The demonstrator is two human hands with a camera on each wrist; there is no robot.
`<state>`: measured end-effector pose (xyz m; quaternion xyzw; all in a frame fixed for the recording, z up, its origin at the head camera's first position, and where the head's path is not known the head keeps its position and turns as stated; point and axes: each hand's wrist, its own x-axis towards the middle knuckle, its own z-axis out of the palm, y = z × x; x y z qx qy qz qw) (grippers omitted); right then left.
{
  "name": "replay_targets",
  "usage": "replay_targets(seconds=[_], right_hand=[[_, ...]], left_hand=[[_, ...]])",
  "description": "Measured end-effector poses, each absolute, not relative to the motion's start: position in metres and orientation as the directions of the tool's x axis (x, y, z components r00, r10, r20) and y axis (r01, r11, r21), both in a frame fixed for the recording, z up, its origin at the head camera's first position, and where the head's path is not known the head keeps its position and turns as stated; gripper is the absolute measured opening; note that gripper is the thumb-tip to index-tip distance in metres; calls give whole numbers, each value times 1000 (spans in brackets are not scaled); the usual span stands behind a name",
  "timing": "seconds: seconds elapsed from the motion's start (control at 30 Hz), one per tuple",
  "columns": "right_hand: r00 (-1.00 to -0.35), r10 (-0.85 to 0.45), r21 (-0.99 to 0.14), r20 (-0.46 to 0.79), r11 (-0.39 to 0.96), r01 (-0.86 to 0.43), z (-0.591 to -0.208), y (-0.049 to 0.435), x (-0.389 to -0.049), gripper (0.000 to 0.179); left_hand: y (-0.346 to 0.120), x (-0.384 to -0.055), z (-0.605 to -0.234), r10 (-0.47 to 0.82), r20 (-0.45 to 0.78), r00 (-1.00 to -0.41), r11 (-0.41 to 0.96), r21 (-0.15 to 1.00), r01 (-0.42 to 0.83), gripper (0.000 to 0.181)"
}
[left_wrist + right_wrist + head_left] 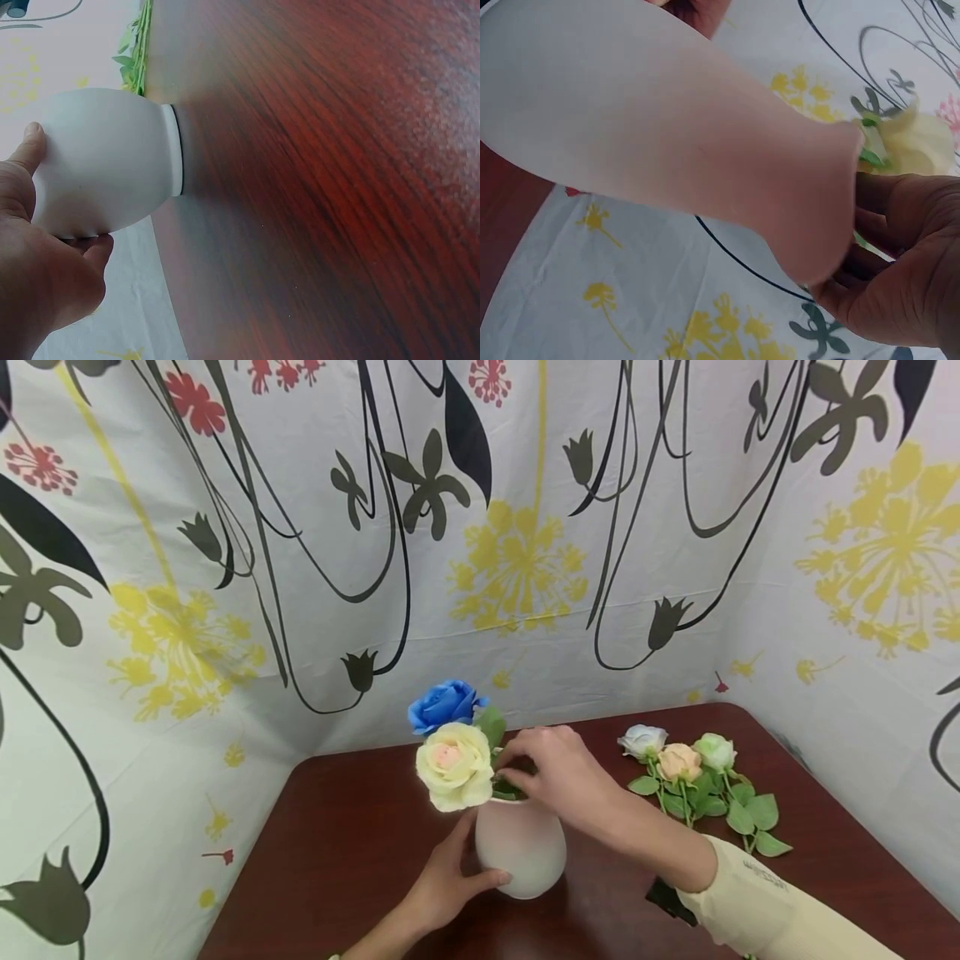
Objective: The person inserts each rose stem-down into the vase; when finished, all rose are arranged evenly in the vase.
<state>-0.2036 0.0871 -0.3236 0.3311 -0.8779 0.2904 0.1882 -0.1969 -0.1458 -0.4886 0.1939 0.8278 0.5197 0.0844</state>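
A white vase [521, 847] stands upright on the dark red table. My left hand [442, 881] grips its left side low down, thumb across the front; the left wrist view shows that hand [56, 259] around the vase's body [105, 161]. At the mouth, my right hand [558, 772] pinches the stem of a cream rose [453, 767] among green leaves, the pinch itself partly hidden. In the right wrist view, the curled fingers of the right hand [907, 262] are right at the rim. Behind the cream rose, a blue rose [444, 707] leans left out of the vase.
Right of the vase lie a pale bluish-white rose [643, 741], a peach rose [679, 763] and a light green rose [715, 751], with leafy stems. A dark object [670, 902] shows under the right forearm. Patterned cloth [300, 568] surrounds the table [360, 827] at the back and sides.
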Motion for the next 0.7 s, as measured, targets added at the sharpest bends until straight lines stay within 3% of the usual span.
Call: replay_targets(seconds=[0.33, 0.47, 0.7], right_hand=[[-752, -287, -545, 593, 544, -638, -311, 127, -203, 11], [-821, -197, -657, 536, 514, -552, -307, 154, -206, 13], [-909, -142, -812, 391, 412, -414, -322, 195, -212, 34]], left_hand=[[-146, -197, -489, 405, 102, -908, 401, 873, 277, 93], [-147, -197, -488, 416, 116, -902, 408, 862, 299, 91], [-153, -200, -481, 424, 111, -899, 440, 842, 312, 88]])
